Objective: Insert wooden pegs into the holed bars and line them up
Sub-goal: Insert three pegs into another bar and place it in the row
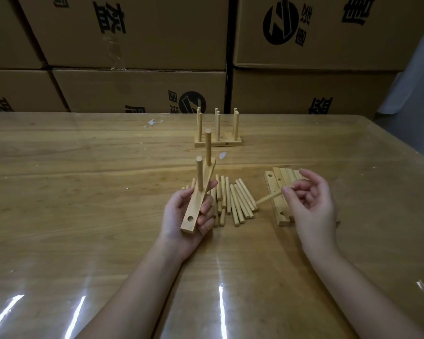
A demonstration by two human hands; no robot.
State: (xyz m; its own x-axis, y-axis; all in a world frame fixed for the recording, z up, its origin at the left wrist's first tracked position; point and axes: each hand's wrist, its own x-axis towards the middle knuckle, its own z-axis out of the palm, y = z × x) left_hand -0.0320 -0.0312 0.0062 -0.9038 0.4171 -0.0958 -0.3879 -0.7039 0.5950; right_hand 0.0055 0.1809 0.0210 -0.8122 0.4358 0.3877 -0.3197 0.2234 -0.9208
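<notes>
In the centre of the frame the left hand [181, 216] grips a holed bar [194, 211], thumb on its left side and fingers curled round its right edge, palm turned up. The bar tilts away from the viewer. Two pegs stand in it: one [199, 173] in the middle hole and another [208, 146] at the far end. The near hole [190, 218] has nothing in it.

To the right of centre the right hand [311, 204] pinches a single peg [269, 197] between thumb and fingertips, the other fingers loosely curled. The peg points down and left, above a flat stack of bars [277, 182] lying on the table [83, 192].

Between the two hands a pile of loose pegs [233, 201] lies on the table, mostly side by side.

In the upper centre, well apart from the hands, finished bars [218, 141] stand close together with upright pegs in their holes, three across.

Closed cardboard boxes [137, 33] with black print fill the top of the frame; their contents cannot be seen.
</notes>
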